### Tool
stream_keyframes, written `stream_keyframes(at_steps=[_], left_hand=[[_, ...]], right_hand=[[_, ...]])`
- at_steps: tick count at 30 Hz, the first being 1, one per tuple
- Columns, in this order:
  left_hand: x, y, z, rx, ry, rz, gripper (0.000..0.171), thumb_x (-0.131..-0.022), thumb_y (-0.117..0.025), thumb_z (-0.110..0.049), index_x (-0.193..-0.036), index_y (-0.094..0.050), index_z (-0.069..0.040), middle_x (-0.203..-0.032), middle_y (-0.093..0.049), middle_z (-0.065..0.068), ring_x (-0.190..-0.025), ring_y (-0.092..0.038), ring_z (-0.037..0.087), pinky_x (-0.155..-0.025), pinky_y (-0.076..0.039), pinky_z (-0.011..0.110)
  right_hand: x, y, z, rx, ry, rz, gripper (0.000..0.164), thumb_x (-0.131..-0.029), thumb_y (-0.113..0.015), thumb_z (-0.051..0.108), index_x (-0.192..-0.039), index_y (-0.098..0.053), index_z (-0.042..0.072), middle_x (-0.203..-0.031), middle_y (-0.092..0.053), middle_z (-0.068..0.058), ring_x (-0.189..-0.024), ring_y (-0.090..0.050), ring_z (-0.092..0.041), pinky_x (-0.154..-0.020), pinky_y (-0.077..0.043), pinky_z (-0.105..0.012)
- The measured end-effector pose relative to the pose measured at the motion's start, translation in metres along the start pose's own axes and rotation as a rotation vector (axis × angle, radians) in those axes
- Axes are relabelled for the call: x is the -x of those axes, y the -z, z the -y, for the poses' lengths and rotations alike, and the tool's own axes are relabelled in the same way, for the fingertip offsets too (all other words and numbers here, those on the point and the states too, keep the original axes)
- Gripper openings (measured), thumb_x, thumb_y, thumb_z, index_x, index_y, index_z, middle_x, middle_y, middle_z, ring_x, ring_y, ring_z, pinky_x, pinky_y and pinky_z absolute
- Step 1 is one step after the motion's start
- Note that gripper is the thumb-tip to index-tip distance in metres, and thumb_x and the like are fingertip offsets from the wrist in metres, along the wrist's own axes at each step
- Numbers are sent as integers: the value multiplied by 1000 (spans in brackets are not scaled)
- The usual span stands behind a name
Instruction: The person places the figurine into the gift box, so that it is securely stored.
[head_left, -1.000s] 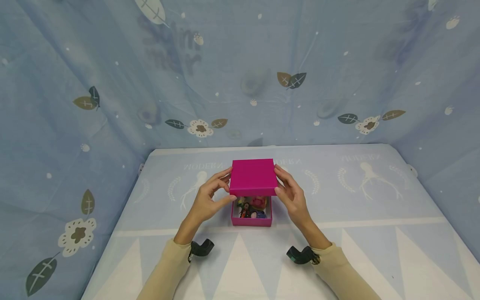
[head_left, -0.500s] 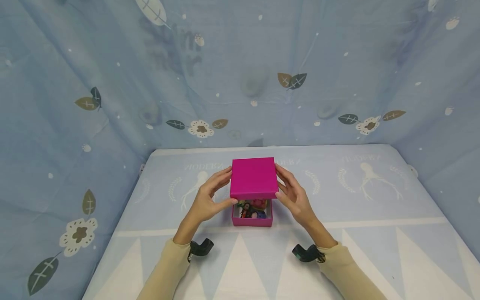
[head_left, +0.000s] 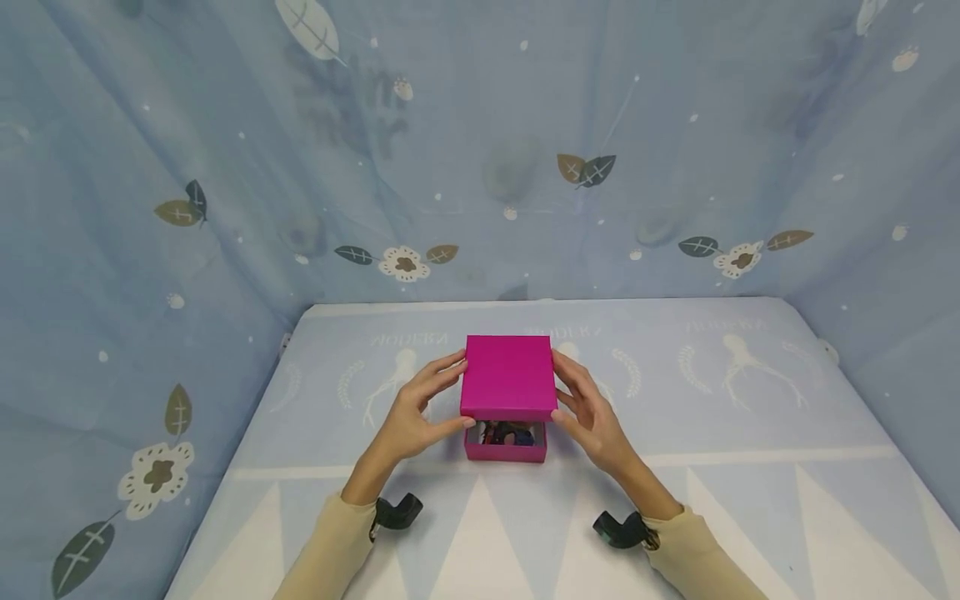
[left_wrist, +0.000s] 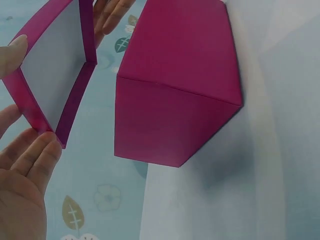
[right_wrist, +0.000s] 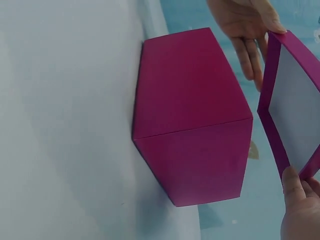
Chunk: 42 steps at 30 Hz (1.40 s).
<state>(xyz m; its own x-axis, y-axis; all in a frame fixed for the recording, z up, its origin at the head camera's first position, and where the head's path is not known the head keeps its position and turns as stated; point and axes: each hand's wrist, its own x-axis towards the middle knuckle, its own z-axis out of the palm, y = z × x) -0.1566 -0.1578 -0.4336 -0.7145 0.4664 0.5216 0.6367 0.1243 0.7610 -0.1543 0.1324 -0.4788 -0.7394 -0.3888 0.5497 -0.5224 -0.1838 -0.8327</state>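
Note:
A magenta box lid (head_left: 508,375) is held level over the matching box (head_left: 506,452) in the head view. My left hand (head_left: 417,410) grips the lid's left side, thumb at its near corner. The right hand (head_left: 592,414) grips the opposite side in the same way. Both wrist views show a gap between the lid's open white underside (left_wrist: 57,65) and the box (right_wrist: 195,115) standing on the table. Small dark and colourful toy-like figures (head_left: 507,433) show inside the box's near part; the lid hides the others.
The box stands on a pale table (head_left: 480,533) with a triangle pattern. Blue patterned cloth (head_left: 510,150) rises behind the table and on both sides. A black wrist mount sits at each sleeve cuff.
The lid has come down and nearer over the box, so less of the contents shows. Both hands have moved with it, keeping their hold. The head view has tilted slightly.

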Motion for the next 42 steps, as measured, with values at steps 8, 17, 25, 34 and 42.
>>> stream_keyframes(at_steps=[8,17,25,34,42], left_hand=[[7,-1,1,-17,-4,6,70,-72,-80,9,-134,-47,16,-143,-40,34,-130,-46,44,-111,-42,36],[12,-1,2,-9,-51,2,71,-69,-81,13,-131,-48,19,-140,-41,38,-126,-46,49,-109,-44,37],[21,-2,4,-15,-36,5,72,-67,-82,12,-130,-49,18,-140,-39,39,-125,-47,49,-106,-45,43],[29,-5,7,-3,30,19,71,-69,-83,8,-132,-50,15,-143,-42,34,-132,-43,47,-108,-44,36],[32,-5,8,-18,49,27,70,-70,-83,6,-131,-51,14,-144,-42,33,-132,-43,46,-108,-44,41]], right_hand=[[6,-1,-3,7,17,25,68,-90,-51,-13,-150,-20,-11,-158,-13,-28,-149,-23,-28,-116,-35,-26],[10,-4,-7,49,63,47,69,-91,-55,-9,-150,-19,-13,-156,-14,-32,-148,-25,-26,-115,-36,-25],[14,-4,-11,73,79,68,73,-87,-59,-12,-149,-20,-14,-155,-16,-33,-147,-27,-28,-116,-35,-27],[26,-5,-17,141,30,72,78,-83,-62,-16,-150,-22,-11,-156,-18,-30,-147,-26,-27,-119,-30,-31],[30,-7,-15,191,-34,55,79,-83,-65,-12,-151,-25,-7,-158,-21,-24,-147,-26,-25,-118,-30,-27]])
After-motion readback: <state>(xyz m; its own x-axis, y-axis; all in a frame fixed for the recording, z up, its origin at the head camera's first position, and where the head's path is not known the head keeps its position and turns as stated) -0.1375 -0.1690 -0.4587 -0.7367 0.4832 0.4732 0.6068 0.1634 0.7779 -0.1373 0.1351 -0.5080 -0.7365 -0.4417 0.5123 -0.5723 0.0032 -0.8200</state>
